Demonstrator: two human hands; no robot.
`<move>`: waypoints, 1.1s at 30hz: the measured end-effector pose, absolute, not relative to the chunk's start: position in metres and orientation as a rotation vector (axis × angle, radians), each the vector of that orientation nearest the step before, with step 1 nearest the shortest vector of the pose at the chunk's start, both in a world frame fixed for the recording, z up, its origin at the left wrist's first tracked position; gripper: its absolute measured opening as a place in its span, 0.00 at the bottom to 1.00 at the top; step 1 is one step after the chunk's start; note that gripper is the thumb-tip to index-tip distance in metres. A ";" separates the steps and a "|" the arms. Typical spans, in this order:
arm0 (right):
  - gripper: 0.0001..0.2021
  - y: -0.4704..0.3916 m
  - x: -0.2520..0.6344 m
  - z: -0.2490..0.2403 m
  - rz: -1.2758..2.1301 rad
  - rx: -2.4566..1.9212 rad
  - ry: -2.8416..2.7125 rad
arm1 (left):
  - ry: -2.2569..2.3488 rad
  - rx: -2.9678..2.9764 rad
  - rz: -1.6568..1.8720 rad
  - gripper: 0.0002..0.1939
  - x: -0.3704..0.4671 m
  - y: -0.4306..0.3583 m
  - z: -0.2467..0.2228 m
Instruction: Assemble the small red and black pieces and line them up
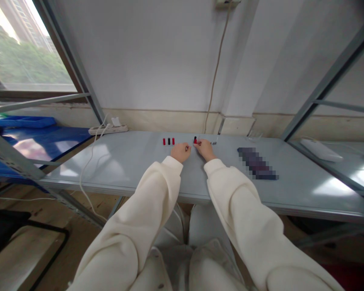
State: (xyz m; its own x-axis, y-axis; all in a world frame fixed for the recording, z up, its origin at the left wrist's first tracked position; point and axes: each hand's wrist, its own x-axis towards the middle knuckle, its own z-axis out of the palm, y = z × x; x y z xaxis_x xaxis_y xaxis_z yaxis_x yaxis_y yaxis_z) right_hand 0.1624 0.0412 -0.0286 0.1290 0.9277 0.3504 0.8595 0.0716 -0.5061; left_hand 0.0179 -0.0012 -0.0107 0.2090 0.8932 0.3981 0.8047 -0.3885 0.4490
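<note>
On the grey table, my left hand (181,152) is closed with its fingertips pinched together; whatever is between them, if anything, is too small to make out. Just right of it, my right hand (205,149) has its fingers closed at a small upright cylinder (195,140), red with a black top. Left of my hands stand a red cylinder (164,142), a black cylinder (169,141) and another red cylinder (173,141) in a short row. Beyond my right hand lie a few tiny grey pieces (214,143), partly hidden by it.
The grey table (115,169) runs along the wall. A power strip (108,129) with white cables sits at its back left. On the right lies a pixelated dark flat object (257,163), with a clear transparent item (254,136) behind it. Metal posts (330,76) frame the table.
</note>
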 end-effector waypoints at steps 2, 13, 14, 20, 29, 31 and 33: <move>0.10 0.041 0.163 -0.029 0.154 -1.812 -1.718 | 1.509 2.373 0.857 0.10 0.019 -0.003 -0.011; 0.12 0.035 0.166 -0.026 0.072 -1.882 -1.697 | 1.980 2.131 0.915 0.30 0.009 -0.004 -0.008; 0.12 0.035 0.166 -0.026 0.063 -1.887 -1.698 | 2.003 2.106 0.914 0.31 0.008 -0.004 -0.007; 0.13 0.033 0.166 -0.025 0.021 -1.893 -1.707 | 2.037 2.036 0.895 0.34 0.005 -0.006 -0.004; 0.15 0.035 0.167 -0.026 0.001 -1.926 -1.704 | 2.034 2.052 0.864 0.32 0.001 0.002 -0.011; 0.15 0.036 0.168 -0.027 -0.015 -1.928 -1.710 | 2.027 2.104 0.882 0.28 0.000 0.003 -0.011; 0.15 0.037 0.168 -0.028 -0.023 -1.933 -1.727 | 2.045 2.132 0.894 0.23 -0.001 0.005 -0.010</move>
State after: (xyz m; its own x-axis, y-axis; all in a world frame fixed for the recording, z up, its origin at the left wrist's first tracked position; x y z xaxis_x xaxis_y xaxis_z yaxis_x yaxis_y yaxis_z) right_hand 0.1678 0.0369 -0.0275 0.1773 0.9159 0.3602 0.9251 -0.0302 -0.3784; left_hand -0.0015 0.0048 -0.0103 -0.0450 0.9305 0.3636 0.8988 -0.1211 0.4213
